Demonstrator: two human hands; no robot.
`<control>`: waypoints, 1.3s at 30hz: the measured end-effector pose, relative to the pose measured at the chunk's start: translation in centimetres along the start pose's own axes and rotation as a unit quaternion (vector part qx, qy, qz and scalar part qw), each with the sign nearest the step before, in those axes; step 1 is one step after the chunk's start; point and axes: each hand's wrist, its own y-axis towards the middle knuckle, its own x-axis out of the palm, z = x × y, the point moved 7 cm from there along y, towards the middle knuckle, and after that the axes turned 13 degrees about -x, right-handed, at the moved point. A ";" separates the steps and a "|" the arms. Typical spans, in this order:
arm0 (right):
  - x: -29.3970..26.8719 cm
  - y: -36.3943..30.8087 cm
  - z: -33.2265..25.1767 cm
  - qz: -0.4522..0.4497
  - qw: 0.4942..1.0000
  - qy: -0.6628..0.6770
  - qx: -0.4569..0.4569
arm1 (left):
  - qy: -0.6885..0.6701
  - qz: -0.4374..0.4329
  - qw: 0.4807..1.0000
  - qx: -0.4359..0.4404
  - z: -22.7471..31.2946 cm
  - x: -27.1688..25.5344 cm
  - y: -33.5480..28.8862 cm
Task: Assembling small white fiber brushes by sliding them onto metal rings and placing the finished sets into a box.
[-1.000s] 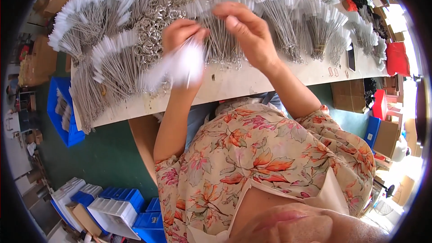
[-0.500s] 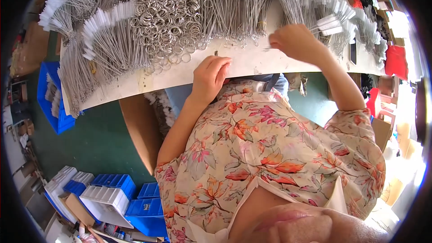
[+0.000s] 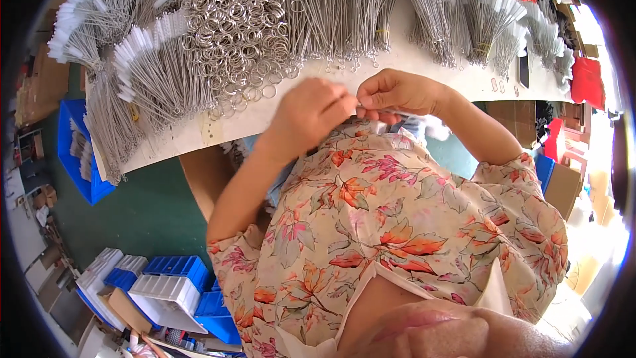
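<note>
Both my hands meet near the table's front edge, close to my body. My right hand (image 3: 401,93) is closed, pinching a thin wire brush (image 3: 435,127) whose white bristle end sticks out past the hand to the right. My left hand (image 3: 315,116) is closed and slightly blurred, its fingertips at the wire end of the brush. What it pinches is too small and hidden to name. Beyond the hands lies a heap of metal split rings (image 3: 235,33). Bundles of similar wire brushes (image 3: 341,16) lie in rows on the table.
The pale table (image 3: 189,136) runs across in front of me. More brush bundles (image 3: 149,69) cover its left side. A dark flat object (image 3: 523,69) lies at the right. A blue crate (image 3: 83,156) stands left of the table, and blue and white crates (image 3: 169,292) stand lower left.
My right hand has come from the brushes toward my left hand and now has a brush. My left hand has moved slightly down to meet it.
</note>
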 end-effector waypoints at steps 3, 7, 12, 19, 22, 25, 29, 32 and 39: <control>-3.1 -0.5 -3.2 0.101 0.947 -0.291 -0.091 | 0.125 0.017 0.991 -0.045 -6.6 -2.6 2.9; -2.8 -1.0 -1.4 0.074 0.503 -0.858 -0.075 | 0.198 -0.080 0.976 -0.038 -11.6 -3.3 4.9; -2.6 0.8 -2.6 0.200 0.762 -0.581 -0.204 | 0.162 -0.090 0.981 -0.049 -12.4 -3.2 5.1; -1.3 4.8 -8.6 0.206 0.926 -0.146 -0.281 | -0.144 0.090 0.896 -0.410 -10.2 -6.0 3.2; 0.5 5.9 -9.4 0.149 0.932 -0.088 -0.319 | -0.079 0.116 0.926 -0.352 -7.4 -5.9 2.9; 2.0 5.9 -9.7 0.144 0.917 -0.087 -0.361 | -0.179 0.169 0.903 -0.351 -6.7 -6.0 2.1; 4.6 3.1 -11.5 0.221 0.735 -0.348 -0.538 | -0.495 0.137 0.759 -0.400 -7.5 -5.3 0.3; 7.3 0.8 -11.8 0.234 0.484 -0.527 -0.658 | -0.593 0.091 0.715 -0.359 -5.8 -5.7 0.5; 9.0 0.7 -11.6 0.153 0.438 -0.619 -0.634 | -0.295 0.091 0.875 -0.373 -2.7 -8.9 0.0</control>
